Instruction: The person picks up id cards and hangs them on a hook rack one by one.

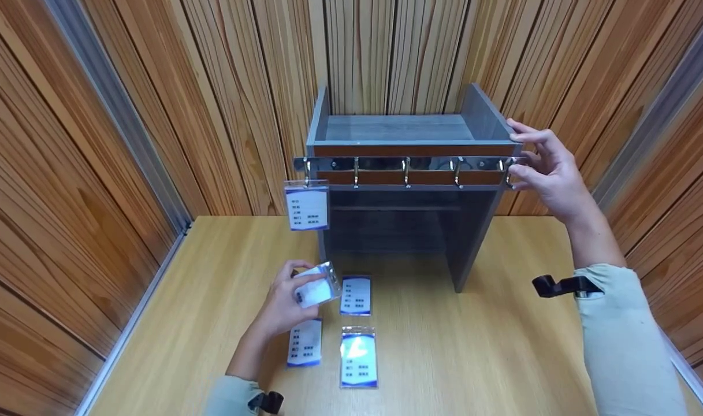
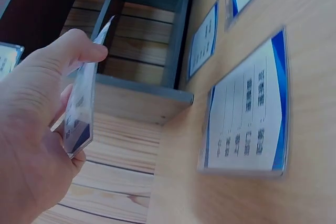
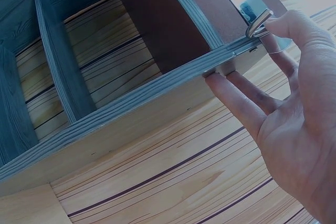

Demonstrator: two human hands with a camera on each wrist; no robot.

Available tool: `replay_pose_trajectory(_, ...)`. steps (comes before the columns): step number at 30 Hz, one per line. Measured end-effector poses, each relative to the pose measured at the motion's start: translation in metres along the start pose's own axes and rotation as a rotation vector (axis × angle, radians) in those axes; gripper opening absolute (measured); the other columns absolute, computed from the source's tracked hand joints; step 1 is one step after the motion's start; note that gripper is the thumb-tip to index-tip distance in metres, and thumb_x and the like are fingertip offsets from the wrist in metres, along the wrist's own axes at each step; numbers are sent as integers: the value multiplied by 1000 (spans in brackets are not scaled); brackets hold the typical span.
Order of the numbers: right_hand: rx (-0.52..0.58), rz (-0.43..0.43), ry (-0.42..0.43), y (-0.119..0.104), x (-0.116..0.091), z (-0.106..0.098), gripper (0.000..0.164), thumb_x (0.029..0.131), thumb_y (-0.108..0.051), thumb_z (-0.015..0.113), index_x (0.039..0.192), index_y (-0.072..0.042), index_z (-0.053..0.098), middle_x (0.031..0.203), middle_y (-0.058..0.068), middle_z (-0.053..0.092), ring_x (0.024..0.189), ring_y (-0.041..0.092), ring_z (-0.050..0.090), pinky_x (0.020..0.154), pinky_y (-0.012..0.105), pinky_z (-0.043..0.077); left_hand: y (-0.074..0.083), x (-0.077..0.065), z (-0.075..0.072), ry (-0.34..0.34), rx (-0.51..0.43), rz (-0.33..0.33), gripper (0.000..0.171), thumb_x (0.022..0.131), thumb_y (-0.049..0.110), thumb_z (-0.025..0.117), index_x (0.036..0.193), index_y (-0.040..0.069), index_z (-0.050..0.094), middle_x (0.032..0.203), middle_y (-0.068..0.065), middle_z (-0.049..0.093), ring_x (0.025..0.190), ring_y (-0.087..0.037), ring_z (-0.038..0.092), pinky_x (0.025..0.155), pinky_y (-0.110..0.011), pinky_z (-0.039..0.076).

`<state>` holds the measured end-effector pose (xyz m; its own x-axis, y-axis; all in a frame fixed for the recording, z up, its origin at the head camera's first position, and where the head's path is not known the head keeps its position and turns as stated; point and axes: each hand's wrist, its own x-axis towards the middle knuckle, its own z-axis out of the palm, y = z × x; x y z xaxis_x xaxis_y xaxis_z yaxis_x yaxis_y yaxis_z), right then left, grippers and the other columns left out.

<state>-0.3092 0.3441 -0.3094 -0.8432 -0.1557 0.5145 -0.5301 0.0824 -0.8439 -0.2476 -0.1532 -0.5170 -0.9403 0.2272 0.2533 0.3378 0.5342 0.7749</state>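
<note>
Left hand (image 1: 286, 299) pinches plastic badge holder (image 1: 316, 290); right hand (image 1: 549, 175) grips end of hook rail (image 1: 380, 164). Holder likely light, slick, slightly bendy; edges probably best hold.

The cards (image 1: 359, 352) are coloured white, edged in blue and printed with dark lettering. The shelf unit (image 1: 472, 231) is finished in grey wood grain, banded by a reddish-brown panel (image 1: 432, 151). The hook rail (image 1: 380, 164) is silvered. The orange-brown walls (image 1: 235, 86) are striped darkly; the sleeves (image 1: 622, 329) are tinted pale green.
</note>
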Motion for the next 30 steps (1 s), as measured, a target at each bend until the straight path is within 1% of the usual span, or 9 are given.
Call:
replay_pose_trajectory(5, -19, 8, 4, -1, 0, -1, 45, 108, 6, 64, 152, -3, 58, 179, 1, 46, 125, 17, 73, 79, 23, 64, 7, -1, 7, 54, 10, 55, 59, 83, 8, 92, 140, 22, 81, 156, -11, 56, 146, -41, 54, 111, -51, 48)
replay_pose_trajectory(7, -22, 7, 4, -1, 0, -1, 45, 108, 5, 64, 152, -2, 58, 180, 1, 46, 125, 17, 74, 79, 23, 64, 10, 0, 10, 71, 14, 69, 58, 84, 11, 92, 140, 23, 81, 155, -11, 57, 144, -40, 55, 109, -49, 47)
replay_pose_trajectory(11, -19, 4, 5, 0, 0, -1, 45, 108, 6, 64, 152, -2, 58, 179, 0, 47, 125, 17, 73, 78, 23, 64, 16, 0, 14, 102, 33, 94, 58, 83, 14, 92, 139, 24, 81, 153, -11, 60, 139, -34, 59, 106, -46, 39)
replay_pose_trajectory(14, -1, -3, -4, 1, 0, -1, 45, 108, 7, 63, 151, -1, 57, 179, -1, 47, 125, 17, 73, 77, 23, 64, 19, 1, 17, 132, 55, 127, 57, 82, 14, 93, 137, 22, 82, 150, -12, 61, 134, -33, 61, 103, -45, 39)
replay_pose_trajectory(16, 10, -7, -7, 1, 0, -1, 45, 107, 8, 63, 151, -1, 58, 178, -2, 48, 125, 17, 74, 76, 22, 63, 20, 1, 19, 149, 60, 140, 56, 81, 15, 93, 136, 22, 83, 148, -12, 62, 132, -32, 62, 101, -42, 41)
replay_pose_trajectory(20, 11, -8, -1, 2, 0, -1, 45, 107, 9, 63, 151, -1, 58, 178, -2, 48, 123, 16, 74, 76, 23, 64, 25, 2, 22, 166, 39, 141, 57, 82, 16, 95, 137, 22, 82, 148, -11, 61, 134, -30, 63, 104, -36, 53)
replay_pose_trajectory(23, -1, -3, 7, 2, 0, -2, 45, 107, 9, 63, 151, -1, 58, 178, -3, 48, 121, 16, 74, 76, 23, 65, 29, 2, 24, 169, 13, 139, 59, 82, 16, 96, 139, 24, 80, 148, -11, 59, 136, -29, 63, 102, -33, 61)
replay_pose_trajectory(25, -9, 6, 15, 3, 1, -2, 45, 107, 8, 63, 151, -1, 58, 178, -4, 49, 120, 16, 74, 76, 23, 64, 31, 2, 26, 175, 3, 146, 61, 82, 15, 97, 140, 25, 79, 148, -11, 57, 137, -29, 62, 102, -31, 62)
replay_pose_trajectory(30, -19, 9, 11, 3, 1, -2, 45, 108, 7, 64, 152, -2, 58, 179, -2, 47, 118, 16, 73, 77, 23, 64, 37, 3, 30, 206, -7, 153, 64, 81, 17, 98, 140, 24, 76, 144, -11, 54, 136, -28, 61, 102, -31, 64)
